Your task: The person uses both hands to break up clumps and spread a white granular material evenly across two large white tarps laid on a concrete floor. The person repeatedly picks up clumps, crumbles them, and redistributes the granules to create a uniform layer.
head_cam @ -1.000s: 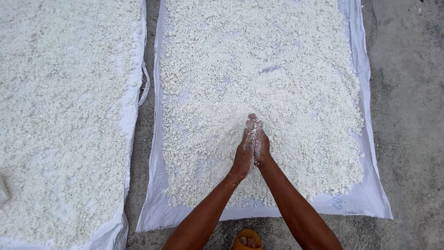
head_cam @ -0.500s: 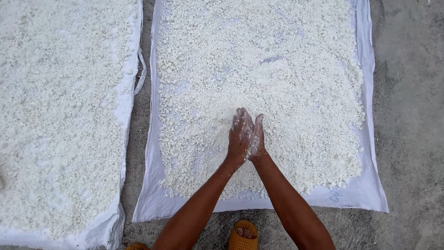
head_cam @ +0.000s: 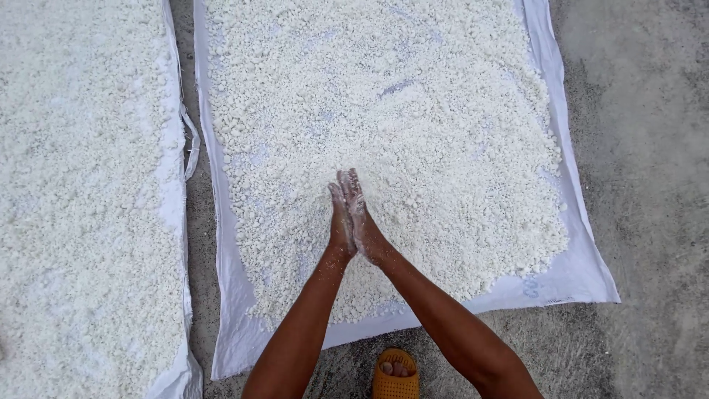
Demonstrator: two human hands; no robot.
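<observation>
Concrete floor (head_cam: 650, 185): white crumbs (head_cam: 413, 111) cover sheet (head_cam: 576, 273).

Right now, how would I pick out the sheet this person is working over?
Two white woven plastic sheets lie side by side on grey concrete ground, each covered with white crumbly lumps. Pick the right-hand sheet, under the pressed-together hands; an orange sandal stands at its near edge.

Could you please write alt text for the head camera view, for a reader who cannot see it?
A person's left hand and right hand, dusted white, press palm to palm over white crumbly grains spread on a white sheet on grey ground. A second sheet of grains lies to the left; an orange sandal shows below.
</observation>
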